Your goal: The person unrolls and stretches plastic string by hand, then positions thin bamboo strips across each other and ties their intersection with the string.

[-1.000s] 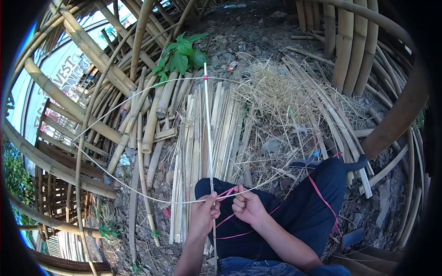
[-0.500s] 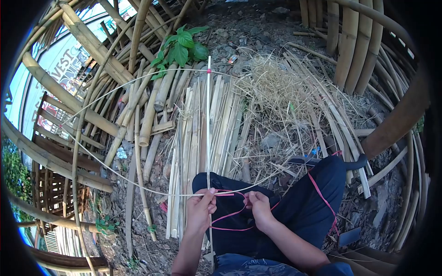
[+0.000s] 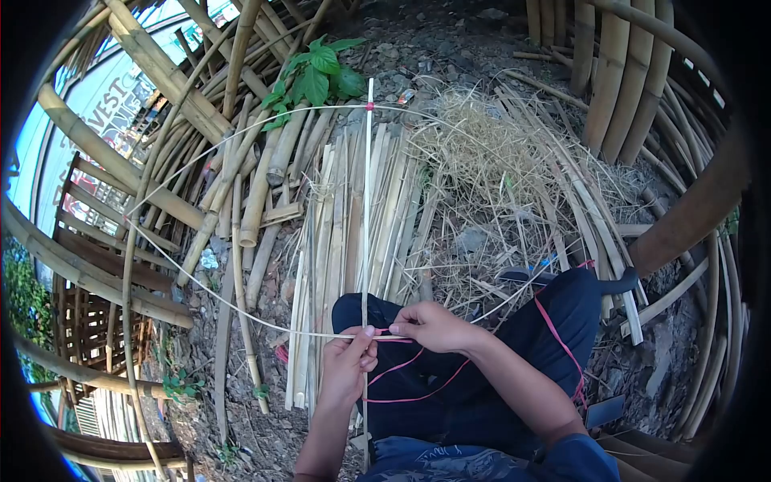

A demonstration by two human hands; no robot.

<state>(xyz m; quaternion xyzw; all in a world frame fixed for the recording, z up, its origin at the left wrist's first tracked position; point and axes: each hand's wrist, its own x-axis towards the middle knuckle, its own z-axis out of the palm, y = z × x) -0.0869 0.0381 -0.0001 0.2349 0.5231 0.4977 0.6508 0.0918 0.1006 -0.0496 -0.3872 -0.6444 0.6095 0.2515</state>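
Note:
My left hand (image 3: 350,358) is closed, thumb and fingers pinching a straight bamboo stick (image 3: 367,209) where a thin, bent bamboo strip (image 3: 233,306) crosses it. My right hand (image 3: 438,328) is right beside that crossing, its fingertips pinched on pink string (image 3: 556,328). Loose string loops below the hands and trails over my right leg. Near the stick's far end, a pink binding (image 3: 369,106) joins it to the strip. The strip bows out to the left, where it meets a small reddish tie. My right forearm and hand hide part of the strip.
A bundle of split bamboo slats (image 3: 345,217) lies in front of my legs. Dry shavings (image 3: 490,153) are heaped to its right, beside longer strips. Bamboo poles (image 3: 120,153) stand and lean on the left. A dark flat rectangular object (image 3: 605,411) rests at the lower right.
My right hand has moved left and up to the crossing, now touching near my left fingertips. The frame's far end has shifted slightly upward. My left hand keeps its pinch.

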